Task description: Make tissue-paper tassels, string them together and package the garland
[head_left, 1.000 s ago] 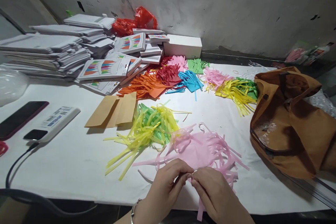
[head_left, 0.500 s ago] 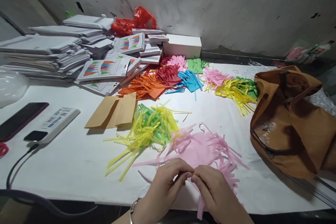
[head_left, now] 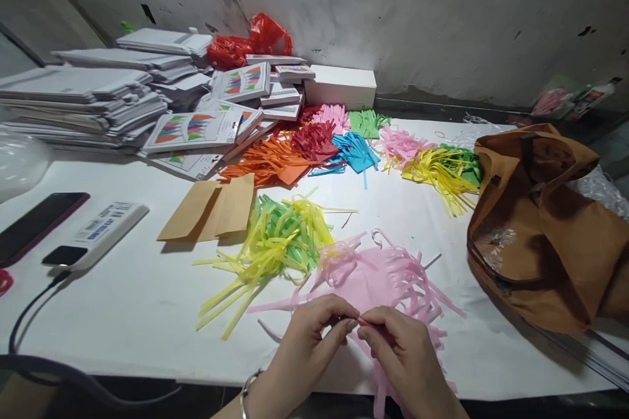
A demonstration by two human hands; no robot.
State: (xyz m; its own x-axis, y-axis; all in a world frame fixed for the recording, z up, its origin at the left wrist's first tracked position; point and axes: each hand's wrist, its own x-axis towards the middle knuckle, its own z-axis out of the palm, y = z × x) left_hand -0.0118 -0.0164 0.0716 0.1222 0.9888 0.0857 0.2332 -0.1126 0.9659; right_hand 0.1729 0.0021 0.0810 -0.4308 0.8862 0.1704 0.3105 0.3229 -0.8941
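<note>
Near the front edge of the table, my left hand (head_left: 317, 344) and my right hand (head_left: 405, 350) meet fingertip to fingertip in a pinch. A little pink paper shows between the fingers, and strips of a pink tissue-paper tassel (head_left: 380, 387) hang below my right hand. Just beyond lies a fringed pink tissue sheet (head_left: 368, 275), its cut strips spread to both sides. To its left is a heap of yellow and green tissue fringe (head_left: 289, 236). My fingers hide most of the pinched part. A bracelet circles my left wrist.
Behind are orange fringe (head_left: 275, 160), blue fringe (head_left: 358, 150) and yellow fringe (head_left: 439, 173). Printed packs (head_left: 196, 127) and stacked white packaging (head_left: 78, 85) stand back left. A brown bag (head_left: 555, 236) is at right; folded brown paper (head_left: 209, 209), a phone (head_left: 39, 226) and a power bank (head_left: 98, 232) lie left.
My fingertips have parted slightly, so a bit of pink paper shows between them. The strips below my right hand have shifted a little. The rest stays in place.
</note>
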